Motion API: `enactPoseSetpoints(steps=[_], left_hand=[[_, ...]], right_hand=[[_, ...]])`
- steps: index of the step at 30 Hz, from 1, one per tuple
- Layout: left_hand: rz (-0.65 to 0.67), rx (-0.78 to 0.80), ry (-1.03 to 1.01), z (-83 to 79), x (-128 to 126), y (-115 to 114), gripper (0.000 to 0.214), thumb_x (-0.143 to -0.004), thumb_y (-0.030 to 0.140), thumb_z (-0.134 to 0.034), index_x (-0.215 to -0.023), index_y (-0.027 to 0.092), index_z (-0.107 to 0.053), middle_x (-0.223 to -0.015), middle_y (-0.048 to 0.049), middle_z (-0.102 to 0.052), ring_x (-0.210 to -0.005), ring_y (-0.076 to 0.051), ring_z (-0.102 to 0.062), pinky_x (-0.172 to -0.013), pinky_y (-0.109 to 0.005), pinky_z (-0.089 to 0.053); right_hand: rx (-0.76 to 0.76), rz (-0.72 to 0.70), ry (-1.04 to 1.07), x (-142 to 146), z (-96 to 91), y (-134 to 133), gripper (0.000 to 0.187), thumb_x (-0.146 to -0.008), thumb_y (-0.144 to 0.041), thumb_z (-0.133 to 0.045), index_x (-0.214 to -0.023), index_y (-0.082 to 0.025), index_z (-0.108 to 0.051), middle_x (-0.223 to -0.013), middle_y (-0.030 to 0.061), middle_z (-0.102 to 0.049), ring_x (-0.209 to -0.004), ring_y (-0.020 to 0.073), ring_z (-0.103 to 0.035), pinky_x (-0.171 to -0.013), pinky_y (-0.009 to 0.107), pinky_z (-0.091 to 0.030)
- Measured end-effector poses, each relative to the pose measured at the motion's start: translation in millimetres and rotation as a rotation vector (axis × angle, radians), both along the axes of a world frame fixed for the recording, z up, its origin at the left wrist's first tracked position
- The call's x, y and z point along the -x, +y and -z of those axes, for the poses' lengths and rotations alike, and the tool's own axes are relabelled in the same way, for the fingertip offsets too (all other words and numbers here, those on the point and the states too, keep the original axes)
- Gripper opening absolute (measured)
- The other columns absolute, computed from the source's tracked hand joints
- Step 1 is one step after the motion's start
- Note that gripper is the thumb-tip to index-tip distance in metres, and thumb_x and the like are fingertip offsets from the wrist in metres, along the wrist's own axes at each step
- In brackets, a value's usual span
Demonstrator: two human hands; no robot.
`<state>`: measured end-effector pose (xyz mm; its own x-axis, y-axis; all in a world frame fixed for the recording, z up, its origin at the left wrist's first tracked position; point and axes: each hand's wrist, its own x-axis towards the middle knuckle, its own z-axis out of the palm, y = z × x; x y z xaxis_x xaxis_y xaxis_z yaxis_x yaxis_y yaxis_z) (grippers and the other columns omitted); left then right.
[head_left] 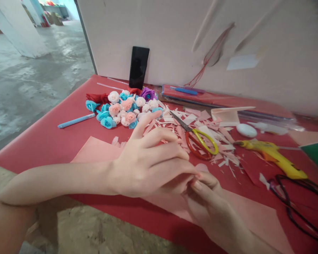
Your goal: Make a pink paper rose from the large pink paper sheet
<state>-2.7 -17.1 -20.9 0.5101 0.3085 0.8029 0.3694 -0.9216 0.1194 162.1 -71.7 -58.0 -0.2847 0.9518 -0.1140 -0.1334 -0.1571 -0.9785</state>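
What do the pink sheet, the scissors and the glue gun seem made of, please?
Pink sheet: probably matte paper, being flat and straight-edged. Scissors: blades likely metal, dull grey, tapering; handles perhaps plastic-coated, looking glossy. Glue gun: apparently smooth, hard plastic, given its moulded yellow body.

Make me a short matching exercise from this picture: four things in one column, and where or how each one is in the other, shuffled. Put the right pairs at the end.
Things
1. Phone
2. Scissors
3. Glue gun
4. Left hand and right hand

Place, colour or state
A. Lying on loose paper scraps
B. Fingertips close together at a small pink piece
C. Propped upright against the pale board
D. Mostly yellow, lying near a black cord

Right pairs: 1-C, 2-A, 3-D, 4-B
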Motion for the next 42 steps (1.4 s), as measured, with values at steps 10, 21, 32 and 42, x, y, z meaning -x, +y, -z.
enactPoseSetpoints(steps=[10, 21, 32, 42], left_hand=[[-0.025, -0.103, -0.019, 1.4, 1, -1, 0.005, -0.079, 0.022, -0.054, -0.076, 0.022, -0.059, -0.069, 0.0085, -0.065, -0.077, -0.010, -0.055, -0.098, -0.032, -0.038], [0.247, 0.545, -0.065, -18.4, -1, -10, 0.012, -0.074, 0.006, -0.047, -0.071, 0.011, -0.058, -0.068, -0.0005, -0.063, -0.072, -0.009, -0.053, -0.080, -0.027, -0.042], [0.363, 0.762, -0.038, -22.5, -4, -14, 0.010, -0.071, 0.005, -0.049, -0.070, 0.008, -0.059, -0.067, -0.0048, -0.065, -0.069, -0.010, -0.051, -0.086, -0.030, -0.040], [0.313, 0.815, 0.049, -30.7, -1, -13, 0.010, -0.073, 0.009, -0.046, -0.068, 0.014, -0.053, -0.067, -0.0015, -0.064, -0.070, -0.010, -0.051, -0.084, -0.028, -0.040]], right_hand=[[-0.065, 0.012, 0.068, 2, -4.0, 1, 0.014, -0.077, -0.029, -0.061, -0.067, -0.031, -0.070, -0.058, -0.0017, -0.062, -0.058, 0.0162, -0.057, -0.058, 0.026, -0.052], [-0.464, 0.023, -0.058, -15, -17.6, 15, 0.009, -0.072, -0.029, -0.067, -0.074, -0.036, -0.073, -0.062, -0.0060, -0.070, -0.061, 0.0116, -0.064, -0.066, 0.019, -0.053], [-0.706, -0.016, -0.189, -23, -23.7, 20, 0.008, -0.076, -0.028, -0.064, -0.075, -0.028, -0.071, -0.069, -0.0028, -0.072, -0.064, 0.0124, -0.065, -0.065, 0.022, -0.055], [-1.019, 0.022, -0.409, -28, -35.7, 22, 0.016, -0.081, -0.020, -0.059, -0.090, -0.028, -0.069, -0.065, -0.0013, -0.069, -0.063, 0.0137, -0.062, -0.059, 0.027, -0.053]])
